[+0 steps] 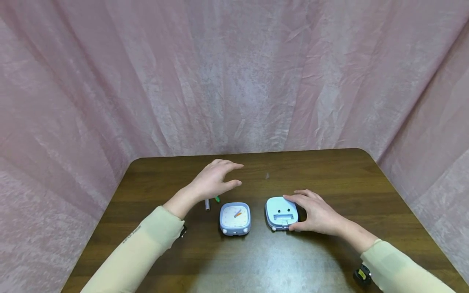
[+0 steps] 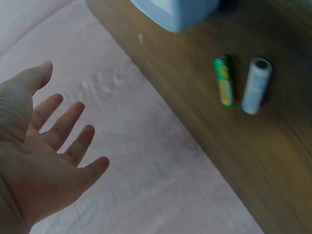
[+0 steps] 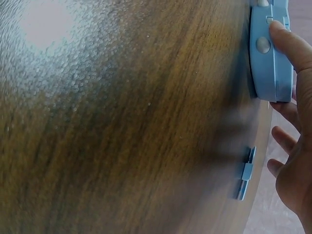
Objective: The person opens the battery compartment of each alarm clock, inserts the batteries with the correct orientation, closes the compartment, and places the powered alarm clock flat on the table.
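My right hand (image 1: pixel 316 213) grips a light blue alarm clock (image 1: pixel 281 211) by its right side, thumb at the near edge and index finger at the far edge. The clock lies with its back up, showing two dark knobs and an uncovered battery compartment. A small blue battery cover (image 3: pixel 246 173) lies on the table near that hand's lower fingers. In the air, my left hand (image 1: pixel 216 179) is spread and holds nothing. Below it lie a green battery (image 2: pixel 224 82) and a whitish battery (image 2: pixel 256 86), side by side.
A second blue alarm clock (image 1: pixel 235 219), its white dial facing up, sits between the hands on the brown wooden table (image 1: pixel 366 195). Pink curtains (image 1: pixel 234 81) hang behind the table and along its sides.
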The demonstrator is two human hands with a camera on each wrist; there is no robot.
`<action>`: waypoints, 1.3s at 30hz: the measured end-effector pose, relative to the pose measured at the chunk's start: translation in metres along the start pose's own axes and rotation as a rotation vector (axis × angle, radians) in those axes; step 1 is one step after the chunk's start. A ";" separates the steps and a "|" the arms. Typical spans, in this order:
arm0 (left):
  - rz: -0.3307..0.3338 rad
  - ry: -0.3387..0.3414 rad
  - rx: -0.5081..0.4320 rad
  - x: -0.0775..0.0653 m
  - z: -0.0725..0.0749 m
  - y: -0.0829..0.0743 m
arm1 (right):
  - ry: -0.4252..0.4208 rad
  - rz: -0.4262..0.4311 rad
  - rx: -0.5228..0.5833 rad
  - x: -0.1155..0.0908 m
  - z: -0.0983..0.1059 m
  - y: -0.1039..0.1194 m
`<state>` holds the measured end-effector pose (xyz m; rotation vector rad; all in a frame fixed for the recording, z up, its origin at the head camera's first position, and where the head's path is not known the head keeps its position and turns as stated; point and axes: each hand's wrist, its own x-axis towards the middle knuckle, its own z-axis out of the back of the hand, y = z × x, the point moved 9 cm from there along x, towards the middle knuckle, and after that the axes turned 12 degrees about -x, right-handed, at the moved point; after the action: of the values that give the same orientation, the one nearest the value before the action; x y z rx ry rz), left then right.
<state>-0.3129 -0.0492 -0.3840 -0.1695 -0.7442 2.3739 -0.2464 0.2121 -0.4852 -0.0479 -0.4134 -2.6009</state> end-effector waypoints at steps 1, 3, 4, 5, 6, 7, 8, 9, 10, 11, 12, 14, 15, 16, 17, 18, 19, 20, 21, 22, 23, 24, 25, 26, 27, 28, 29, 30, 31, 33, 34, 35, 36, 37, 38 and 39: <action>0.017 -0.002 0.004 -0.002 0.001 0.005 | 0.001 0.000 -0.002 0.000 0.000 0.000; 0.044 -0.012 0.013 -0.005 0.003 0.014 | 0.001 0.000 -0.003 0.000 0.000 0.000; 0.062 -0.016 0.019 -0.007 0.004 0.019 | 0.001 -0.002 -0.001 0.000 0.000 0.000; 0.080 -0.023 0.022 -0.010 0.005 0.024 | 0.002 -0.002 0.000 0.000 0.000 0.000; 0.099 -0.029 0.028 -0.012 0.006 0.029 | 0.002 -0.002 -0.001 0.000 -0.001 0.000; 0.120 -0.037 0.036 -0.014 0.008 0.034 | 0.002 -0.001 0.000 0.000 -0.001 0.000; 0.143 -0.048 0.041 -0.016 0.009 0.039 | 0.001 -0.001 0.000 0.000 -0.001 0.000; 0.165 -0.055 0.049 -0.019 0.011 0.043 | 0.001 -0.001 0.000 0.000 -0.001 0.000; 0.195 -0.061 0.057 -0.021 0.012 0.048 | 0.002 -0.002 0.001 0.000 -0.001 0.000; 0.221 -0.068 0.064 -0.023 0.013 0.053 | 0.002 -0.001 0.000 0.000 -0.001 0.000; 0.246 -0.072 0.071 -0.025 0.014 0.058 | 0.001 -0.001 -0.002 0.000 -0.001 0.000; 0.294 -0.074 0.076 -0.028 0.016 0.066 | 0.001 0.000 -0.002 0.001 -0.001 0.000; 0.314 -0.073 0.076 -0.030 0.016 0.070 | 0.002 -0.001 -0.002 0.000 -0.001 0.000; 0.333 -0.072 0.074 -0.032 0.017 0.074 | 0.002 -0.001 -0.002 0.000 -0.001 0.000; 0.349 -0.074 0.071 -0.033 0.017 0.077 | 0.002 -0.002 -0.003 0.000 -0.001 0.000; 0.365 -0.075 0.072 -0.035 0.018 0.080 | 0.002 -0.003 -0.002 0.000 -0.001 0.000; 0.379 -0.075 0.071 -0.036 0.018 0.083 | 0.002 -0.004 -0.002 0.000 -0.001 0.000; 0.393 -0.075 0.072 -0.038 0.019 0.086 | 0.002 -0.005 -0.002 0.000 -0.001 -0.001; 0.407 -0.074 0.071 -0.039 0.019 0.088 | 0.003 -0.007 -0.002 -0.001 -0.001 -0.001; 0.418 -0.074 0.074 -0.041 0.019 0.091 | 0.004 -0.009 -0.001 -0.001 -0.002 -0.001; 0.432 -0.071 0.078 -0.042 0.019 0.094 | 0.005 -0.010 0.000 -0.001 -0.002 -0.001; 0.444 -0.067 0.081 -0.043 0.018 0.097 | 0.007 -0.011 0.001 -0.001 -0.002 -0.001; 0.456 -0.063 0.083 -0.045 0.018 0.099 | 0.008 -0.012 0.001 -0.001 -0.002 -0.001; 0.468 -0.060 0.086 -0.046 0.017 0.102 | 0.010 -0.013 0.002 -0.001 -0.002 -0.001; 0.477 -0.057 0.086 -0.047 0.016 0.104 | 0.012 -0.014 0.003 -0.001 -0.003 -0.001; 0.488 -0.055 0.088 -0.048 0.015 0.106 | 0.012 -0.014 0.004 -0.001 -0.003 -0.001; 0.500 -0.052 0.088 -0.049 0.014 0.108 | 0.013 -0.015 0.004 -0.001 -0.003 -0.001; 0.512 -0.050 0.088 -0.051 0.013 0.110 | 0.013 -0.015 0.004 -0.001 -0.003 -0.002; 0.523 -0.046 0.087 -0.052 0.011 0.111 | 0.013 -0.016 0.004 -0.001 -0.003 -0.002; 0.549 -0.034 0.086 -0.054 0.007 0.115 | 0.015 -0.018 0.004 -0.001 -0.003 -0.002; 0.558 -0.026 0.087 -0.055 0.004 0.116 | 0.015 -0.019 0.004 -0.001 -0.003 -0.002; 0.569 -0.016 0.089 -0.056 0.001 0.118 | 0.016 -0.020 0.004 -0.001 -0.003 -0.002; 0.579 -0.006 0.088 -0.057 -0.003 0.120 | 0.017 -0.020 0.005 -0.001 -0.003 -0.002; 0.587 0.002 0.089 -0.058 -0.006 0.121 | 0.018 -0.020 0.005 -0.001 -0.003 -0.002; 0.595 0.010 0.091 -0.058 -0.010 0.123 | 0.018 -0.019 0.004 0.000 -0.003 -0.002; 0.603 0.017 0.093 -0.059 -0.013 0.125 | 0.017 -0.018 0.004 0.000 -0.003 -0.002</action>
<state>-0.3294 -0.1586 -0.4674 -0.4245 -0.6333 2.9629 -0.2474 0.2130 -0.4889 -0.0204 -0.4146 -2.6162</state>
